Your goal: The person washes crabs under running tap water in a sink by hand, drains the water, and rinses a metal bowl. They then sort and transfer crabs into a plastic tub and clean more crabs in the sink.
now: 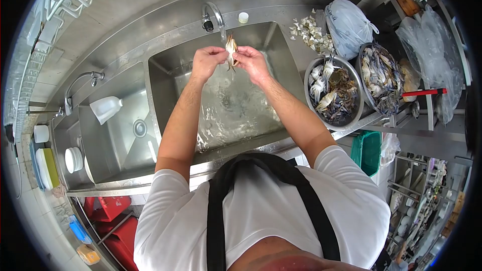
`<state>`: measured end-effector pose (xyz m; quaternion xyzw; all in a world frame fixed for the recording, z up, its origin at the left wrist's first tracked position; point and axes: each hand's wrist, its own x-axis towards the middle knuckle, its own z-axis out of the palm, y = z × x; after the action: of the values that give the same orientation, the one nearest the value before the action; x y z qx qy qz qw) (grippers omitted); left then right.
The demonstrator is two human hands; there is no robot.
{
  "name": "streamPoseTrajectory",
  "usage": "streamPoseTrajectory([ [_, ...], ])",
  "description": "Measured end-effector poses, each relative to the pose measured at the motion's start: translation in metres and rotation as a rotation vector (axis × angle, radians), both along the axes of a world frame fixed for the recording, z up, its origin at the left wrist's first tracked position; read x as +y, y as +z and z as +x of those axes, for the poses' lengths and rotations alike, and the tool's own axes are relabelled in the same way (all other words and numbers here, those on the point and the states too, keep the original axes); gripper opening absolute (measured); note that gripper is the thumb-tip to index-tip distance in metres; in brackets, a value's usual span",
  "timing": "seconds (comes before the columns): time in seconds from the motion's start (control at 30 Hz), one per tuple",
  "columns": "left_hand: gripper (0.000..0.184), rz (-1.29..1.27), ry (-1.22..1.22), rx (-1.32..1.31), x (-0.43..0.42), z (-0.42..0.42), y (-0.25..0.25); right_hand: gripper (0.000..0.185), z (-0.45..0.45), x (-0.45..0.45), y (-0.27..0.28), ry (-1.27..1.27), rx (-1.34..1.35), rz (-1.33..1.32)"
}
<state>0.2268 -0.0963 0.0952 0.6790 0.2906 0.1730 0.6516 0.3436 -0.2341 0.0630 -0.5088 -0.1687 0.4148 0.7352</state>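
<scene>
A small crab [231, 51], pale with brown legs, is held upright under the running tap [216, 12]. On its left side my left hand [207, 62] pinches it between thumb and fingers. From the other side my right hand [252, 64] grips it the same way. Both hands are above a large steel sink [286, 65] with shallow water in its bottom. To the right stands a metal colander [359, 101] with crab pieces [326, 84] and brown bits inside. Beside it, a second metal bowl [359, 68] is heaped with crabs [381, 73].
Pale shell pieces [314, 32] lie by a tied plastic bag [346, 27] on the right counter. A red-handled tool [424, 92] juts out beyond the bowls. In the left basin lies a white plastic jug [106, 109], near stacked white dishes [74, 160]. A green bin [370, 153] stands below.
</scene>
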Motion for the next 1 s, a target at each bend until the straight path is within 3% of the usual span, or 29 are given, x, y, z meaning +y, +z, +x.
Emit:
streamPoseTrajectory([
  [0.03, 0.025, 0.000, -0.001, 0.001, 0.000, 0.000, 0.000, 0.025, 0.000, -0.001, 0.000, 0.007, 0.056, 0.011],
  [0.2, 0.023, -0.469, -0.073, -0.102, -0.003, -0.009, 0.005, 0.029, 0.009, -0.012, 0.008, 0.150, 0.275, 0.143],
  [0.3, 0.023, -0.531, -0.088, -0.114, -0.006, -0.012, 0.011, 0.030, 0.015, -0.014, 0.009, 0.225, 0.299, 0.137],
  [0.53, 0.020, -0.580, -0.103, -0.140, -0.008, -0.014, 0.015, 0.022, 0.018, -0.017, 0.021, 0.289, 0.235, 0.083],
  [1.0, 0.011, -0.423, -0.009, -0.120, -0.016, -0.010, 0.005, 0.023, 0.013, -0.014, 0.015, 0.267, 0.222, 0.062],
])
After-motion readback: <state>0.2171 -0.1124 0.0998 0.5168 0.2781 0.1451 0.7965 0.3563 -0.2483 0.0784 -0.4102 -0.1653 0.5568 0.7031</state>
